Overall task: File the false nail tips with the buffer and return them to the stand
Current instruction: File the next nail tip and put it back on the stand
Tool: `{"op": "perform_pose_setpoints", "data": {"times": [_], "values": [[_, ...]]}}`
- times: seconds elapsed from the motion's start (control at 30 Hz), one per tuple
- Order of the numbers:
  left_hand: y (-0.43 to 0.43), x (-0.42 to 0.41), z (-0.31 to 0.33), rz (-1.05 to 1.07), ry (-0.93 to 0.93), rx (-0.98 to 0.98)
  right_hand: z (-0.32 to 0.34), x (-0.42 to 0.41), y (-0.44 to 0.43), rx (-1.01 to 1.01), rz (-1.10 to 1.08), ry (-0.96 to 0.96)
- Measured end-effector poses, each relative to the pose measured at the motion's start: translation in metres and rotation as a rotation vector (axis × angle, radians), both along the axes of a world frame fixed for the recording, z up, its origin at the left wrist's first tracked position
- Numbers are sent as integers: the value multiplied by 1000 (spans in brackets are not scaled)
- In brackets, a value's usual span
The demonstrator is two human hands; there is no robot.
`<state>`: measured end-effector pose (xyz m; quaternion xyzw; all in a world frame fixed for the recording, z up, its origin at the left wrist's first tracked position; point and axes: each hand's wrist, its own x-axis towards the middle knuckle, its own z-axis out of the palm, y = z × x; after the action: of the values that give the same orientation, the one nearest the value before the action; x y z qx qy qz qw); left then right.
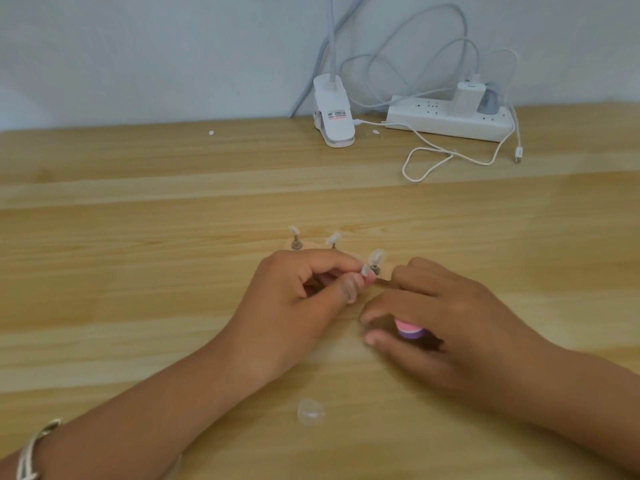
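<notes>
In your head view, your left hand (294, 296) pinches a clear nail tip (365, 270) between thumb and forefinger. It is held at the near edge of the stand (311, 246), touching or just beside a peg-mounted tip (376, 257). Your right hand (443, 317) curls around the pink and purple buffer (410, 330), low over the surface (138, 237), just right of the pinched tip. A loose tip (310, 410) lies nearer you, between your forearms.

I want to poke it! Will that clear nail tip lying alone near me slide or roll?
The loose nail tip looks thin and tiny, so it is probably very light and would likely skid easily on the smooth wooden table. Its curved shell might rock rather than roll.
</notes>
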<state>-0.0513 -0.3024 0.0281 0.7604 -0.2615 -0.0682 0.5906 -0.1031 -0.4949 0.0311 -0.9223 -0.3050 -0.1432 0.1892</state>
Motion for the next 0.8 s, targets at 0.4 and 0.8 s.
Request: {"op": "perform_pose_setpoints", "data": {"times": [0.4, 0.8], "values": [[1, 1, -3, 26, 14, 6, -2, 5, -13, 169, -26, 27], [1, -4, 2, 148, -85, -144, -4, 4, 14, 12, 104, 5]]}}
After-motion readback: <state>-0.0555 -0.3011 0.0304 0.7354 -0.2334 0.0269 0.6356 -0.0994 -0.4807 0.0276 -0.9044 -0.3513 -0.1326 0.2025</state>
